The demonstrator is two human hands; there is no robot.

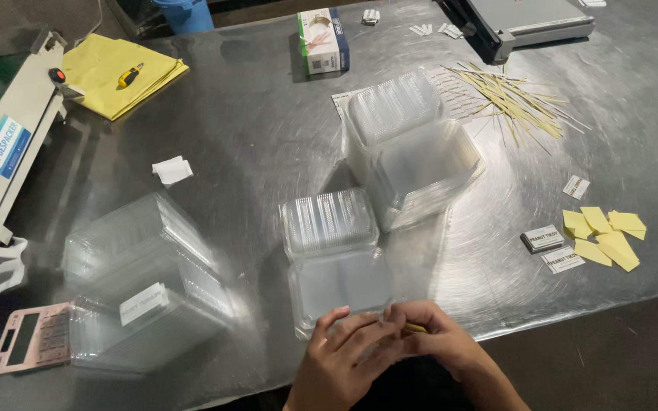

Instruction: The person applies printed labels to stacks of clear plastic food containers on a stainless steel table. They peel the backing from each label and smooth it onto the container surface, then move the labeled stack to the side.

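Head view, entry: our left hand point(342, 352) and right hand point(429, 339) meet, fingers pinching a thin yellow strip point(414, 328) beside an open, empty clear clamshell container point(334, 255). Labelled stack point(142, 293) left; unlabelled stack point(413, 148) and loose strips point(515, 99) remain, we judge.

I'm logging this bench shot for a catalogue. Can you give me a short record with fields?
surface: steel table
left hand: meets the right hand at the near edge
right hand: pinches a thin yellow strip
nearest item: open clear clamshell box
behind it: stack of clear boxes
right side: yellow slips
far right: loose yellow strips
left edge: pink calculator
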